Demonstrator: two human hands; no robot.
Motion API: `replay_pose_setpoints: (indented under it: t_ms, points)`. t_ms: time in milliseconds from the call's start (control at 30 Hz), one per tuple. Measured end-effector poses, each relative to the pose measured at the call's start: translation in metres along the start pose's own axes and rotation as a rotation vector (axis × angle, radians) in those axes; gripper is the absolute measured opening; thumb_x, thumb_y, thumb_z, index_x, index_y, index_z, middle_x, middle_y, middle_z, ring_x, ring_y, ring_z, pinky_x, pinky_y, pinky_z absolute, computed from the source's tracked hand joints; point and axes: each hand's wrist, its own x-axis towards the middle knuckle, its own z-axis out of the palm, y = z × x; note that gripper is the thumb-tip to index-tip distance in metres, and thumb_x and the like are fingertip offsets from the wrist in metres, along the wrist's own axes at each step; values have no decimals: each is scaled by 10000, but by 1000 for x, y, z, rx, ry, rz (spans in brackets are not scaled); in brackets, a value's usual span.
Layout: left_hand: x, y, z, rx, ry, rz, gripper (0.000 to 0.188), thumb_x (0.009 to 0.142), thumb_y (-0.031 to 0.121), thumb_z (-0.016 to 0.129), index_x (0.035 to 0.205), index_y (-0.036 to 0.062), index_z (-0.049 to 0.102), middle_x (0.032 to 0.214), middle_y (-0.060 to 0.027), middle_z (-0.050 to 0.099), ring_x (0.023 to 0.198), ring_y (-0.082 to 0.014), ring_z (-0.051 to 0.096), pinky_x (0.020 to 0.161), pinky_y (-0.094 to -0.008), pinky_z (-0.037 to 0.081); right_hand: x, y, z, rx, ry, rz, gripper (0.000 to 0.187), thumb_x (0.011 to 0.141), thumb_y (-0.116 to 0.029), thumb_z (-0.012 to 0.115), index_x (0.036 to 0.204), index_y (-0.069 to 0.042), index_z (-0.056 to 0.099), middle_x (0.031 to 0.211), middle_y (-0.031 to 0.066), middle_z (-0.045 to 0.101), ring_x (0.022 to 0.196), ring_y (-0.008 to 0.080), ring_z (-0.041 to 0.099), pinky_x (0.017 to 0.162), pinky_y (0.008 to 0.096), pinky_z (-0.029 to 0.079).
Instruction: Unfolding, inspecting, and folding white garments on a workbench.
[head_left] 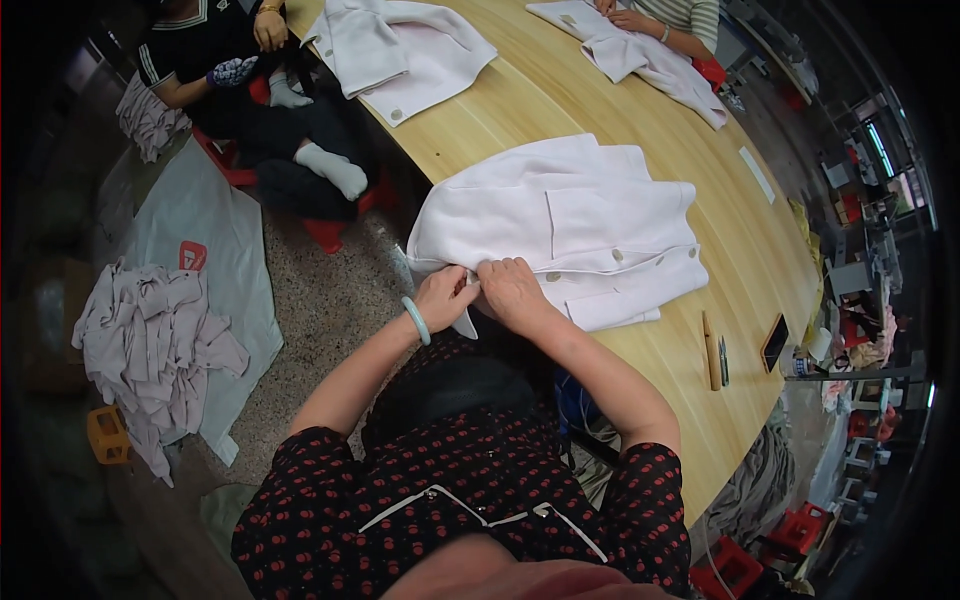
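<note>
Left hand (pixel 445 295) closed, pinching near hem of pale pink jacket (pixel 570 225). Right hand (pixel 512 290) touching left, fingers curled on same hem. Jacket spread flat beyond both hands on wooden table (pixel 640 110). Pencil (pixel 708 350), dark phone (pixel 774 342) right of right hand.

Even, soft light falls on the table (pixel 640 120) in front of me, faint shadows only. Around the table, edges curve and the corners darken to black, slightly blurred.
</note>
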Motion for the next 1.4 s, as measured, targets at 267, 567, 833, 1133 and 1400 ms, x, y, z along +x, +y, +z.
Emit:
replay_pose_setpoints:
  t_ms: [267,567,833,1133,1400]
  points:
    - [-1,-10,14,13,58,40,201,835,183,540,845,-10,484,764,-202,546,721,-377,554,650,-455,433,4,5,-1,45,-34,-63,128,754,-142,567,787,-37,502,707,135,570,696,301,568,658,398,412]
    - [-6,-15,38,119,245,109,140,869,117,463,907,-17,450,830,-234,533,802,-418,532,709,-495,422,5,3,-2,34,-17,-42,114,767,-138,559,769,-39,503,683,139,569,687,304,568,651,400,409]
    - [-9,-16,37,95,287,121,116,885,101,448,898,-15,448,823,-242,525,784,-425,528,689,-489,418,3,4,1,47,-24,-19,100,772,-132,552,757,-42,510,669,140,570,672,305,565,646,399,407]
    - [-2,-14,31,120,223,174,135,889,135,484,893,0,475,823,-211,552,784,-410,548,676,-486,438,7,13,5,55,1,-69,85,754,-127,551,740,-49,520,663,126,566,657,303,558,645,398,406]
    - [-8,-9,33,176,252,107,131,864,123,474,901,0,498,829,-216,569,786,-410,564,682,-498,448,2,10,6,88,21,-44,104,760,-137,552,722,-45,523,652,143,573,640,314,568,619,411,413]
